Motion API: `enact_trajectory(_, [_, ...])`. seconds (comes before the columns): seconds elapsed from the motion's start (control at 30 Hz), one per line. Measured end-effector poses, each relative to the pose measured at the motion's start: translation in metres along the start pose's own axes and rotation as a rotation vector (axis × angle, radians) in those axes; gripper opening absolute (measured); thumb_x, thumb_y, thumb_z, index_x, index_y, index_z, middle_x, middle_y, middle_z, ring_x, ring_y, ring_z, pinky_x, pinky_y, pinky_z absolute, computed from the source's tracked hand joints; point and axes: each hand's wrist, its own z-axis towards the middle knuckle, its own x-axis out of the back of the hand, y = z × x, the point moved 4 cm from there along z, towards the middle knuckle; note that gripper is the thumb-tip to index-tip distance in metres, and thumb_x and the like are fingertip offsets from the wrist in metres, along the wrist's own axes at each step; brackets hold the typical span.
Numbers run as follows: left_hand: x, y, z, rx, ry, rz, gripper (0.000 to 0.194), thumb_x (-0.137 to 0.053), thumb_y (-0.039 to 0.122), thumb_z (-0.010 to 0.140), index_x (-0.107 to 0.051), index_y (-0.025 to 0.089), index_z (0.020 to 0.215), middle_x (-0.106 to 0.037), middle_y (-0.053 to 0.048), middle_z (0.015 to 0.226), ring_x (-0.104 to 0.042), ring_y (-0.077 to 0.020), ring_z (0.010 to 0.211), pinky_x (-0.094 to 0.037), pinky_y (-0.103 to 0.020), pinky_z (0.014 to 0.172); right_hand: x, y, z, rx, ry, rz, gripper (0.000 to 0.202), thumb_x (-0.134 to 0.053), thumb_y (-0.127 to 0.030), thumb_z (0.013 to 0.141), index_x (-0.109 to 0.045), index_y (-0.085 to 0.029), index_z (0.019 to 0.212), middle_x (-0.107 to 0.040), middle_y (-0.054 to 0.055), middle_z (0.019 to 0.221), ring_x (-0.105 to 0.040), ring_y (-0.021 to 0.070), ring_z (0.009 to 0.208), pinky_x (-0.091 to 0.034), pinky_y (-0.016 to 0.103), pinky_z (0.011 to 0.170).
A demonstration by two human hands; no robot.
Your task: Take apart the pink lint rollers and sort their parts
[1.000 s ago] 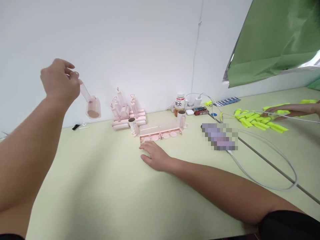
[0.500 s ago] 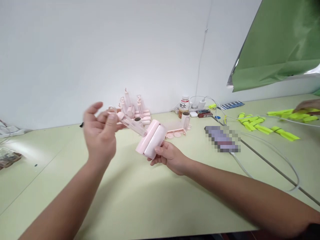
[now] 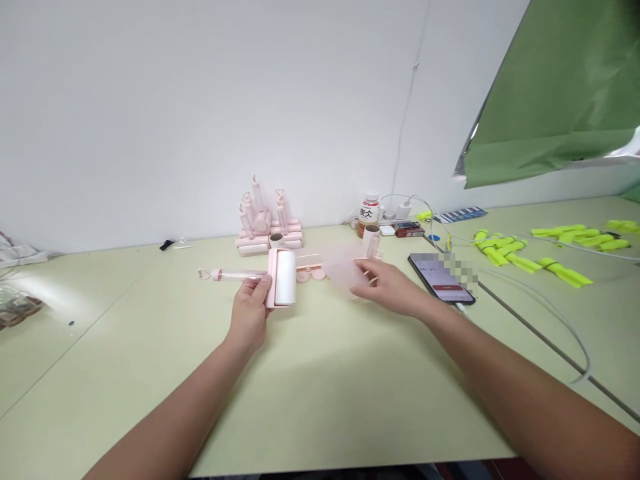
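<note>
My left hand (image 3: 251, 310) is closed around a pink lint roller (image 3: 271, 279) where its handle meets the head. The clear handle points left and ends in a small loop; the white roll (image 3: 286, 277) faces right. In my right hand (image 3: 387, 283), the fingers and thumb grip the edge of a frosted, see-through plastic sheet (image 3: 341, 268), smeared by motion. Behind the sheet are pink round caps (image 3: 318, 274) and a pink strip-like part, partly hidden. A white roll with a brown core (image 3: 371, 239) stands just beyond my right hand.
Several pink lint rollers (image 3: 260, 223) are stacked by the wall. A labelled bottle (image 3: 369, 215), chargers and small boxes (image 3: 410, 230) stand at the back. A phone (image 3: 443, 277) with a white cable (image 3: 565, 320) lies to the right, near yellow strips (image 3: 510, 250).
My left hand has moved from the handle's end to near the head, and the roller now lies level. My right hand let go of the head, moved right and took the plastic sheet.
</note>
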Motion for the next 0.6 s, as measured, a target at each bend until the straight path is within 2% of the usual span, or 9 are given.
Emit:
enact_trajectory(0.07, [0.002,-0.005,0.001,0.053,0.0,-0.015,0.047,-0.083,0.05,0.056,-0.062,0.021,0.085,-0.061,0.002,0.076,-0.055,-0.0113,0.063,-0.045,-0.023,0.054,0.021,0.012,0.0,0.063,0.013,-0.299,0.054,-0.064,-0.036,0.079,-0.058,-0.022,0.13,-0.057,0.012,0.128,-0.054,0.0304,0.115,-0.045,0.044,0.096])
enact_trajectory(0.17, [0.0,-0.013,0.001,0.078,-0.022,0.02,0.047,-0.083,0.049,0.055,-0.063,0.02,0.085,-0.061,0.002,0.076,-0.055,-0.0113,0.063,-0.044,-0.023,0.054,0.03,0.029,0.0,0.079,-0.084,-0.499,0.056,-0.058,-0.031,0.083,-0.053,-0.023,0.138,-0.056,0.012,0.129,-0.052,0.0315,0.118,-0.044,0.043,0.097])
enact_trajectory(0.33, [-0.003,-0.017,-0.001,0.068,-0.063,0.096,0.044,-0.081,0.05,0.058,-0.064,0.02,0.086,-0.063,0.0,0.077,-0.057,-0.0141,0.066,-0.045,-0.025,0.056,0.019,0.042,0.006,0.04,-0.172,-0.566,0.053,-0.057,-0.024,0.081,-0.058,-0.022,0.134,-0.058,0.014,0.128,-0.055,0.0314,0.115,-0.045,0.042,0.094])
enact_trajectory(0.5, [-0.005,-0.019,-0.004,0.047,-0.106,0.092,0.042,-0.081,0.049,0.059,-0.065,0.019,0.083,-0.063,0.0,0.075,-0.056,-0.014,0.065,-0.045,-0.025,0.057,0.01,0.048,0.01,0.062,-0.11,-0.57,0.056,-0.054,-0.025,0.084,-0.053,-0.015,0.139,-0.051,0.015,0.14,-0.046,0.0327,0.128,-0.038,0.046,0.105])
enact_trajectory(0.6, [-0.006,-0.021,-0.004,0.041,-0.115,0.096,0.042,-0.082,0.049,0.059,-0.065,0.019,0.083,-0.062,0.0,0.074,-0.056,-0.0138,0.065,-0.045,-0.025,0.058,0.013,0.04,0.007,0.063,-0.03,-0.589,0.056,-0.058,-0.03,0.083,-0.054,-0.015,0.137,-0.05,0.016,0.142,-0.046,0.0362,0.127,-0.039,0.051,0.104])
